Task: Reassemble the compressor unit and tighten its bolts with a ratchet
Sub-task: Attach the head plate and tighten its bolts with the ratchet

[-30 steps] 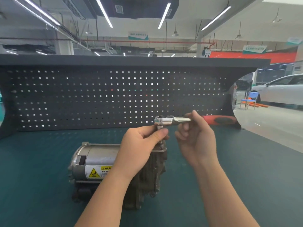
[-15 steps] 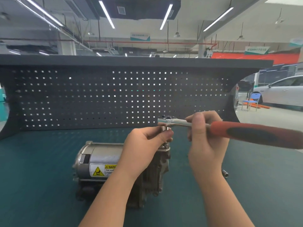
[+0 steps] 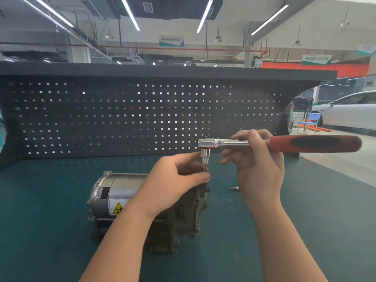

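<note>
- Your right hand (image 3: 258, 165) grips the ratchet (image 3: 278, 143) on its chrome shank, just behind the head, with the thumb on top and the fingers curled underneath.
- The ratchet lies level, its red and black handle (image 3: 315, 143) pointing out to your right, past your hand.
- A chrome socket (image 3: 204, 154) hangs straight down from the ratchet head, with a thin bit below it that reaches toward the compressor unit (image 3: 146, 204).
- Your left hand (image 3: 173, 184) pinches that thin bit between thumb and fingertips, just under the socket and right above the unit's top edge. Whether the tip sits in a bolt you cannot tell; your fingers hide it.
- The compressor unit lies on its side on the green worktop (image 3: 40, 210), in front of you and slightly left. Its silver cylinder faces left and carries a yellow warning label (image 3: 118, 207); the darker ribbed cast housing is on the right, partly behind your left forearm.
- A small metal part (image 3: 234, 188) lies on the worktop just right of the unit, near your right wrist.
- A dark pegboard (image 3: 142, 119) stands along the back of the worktop.
</note>
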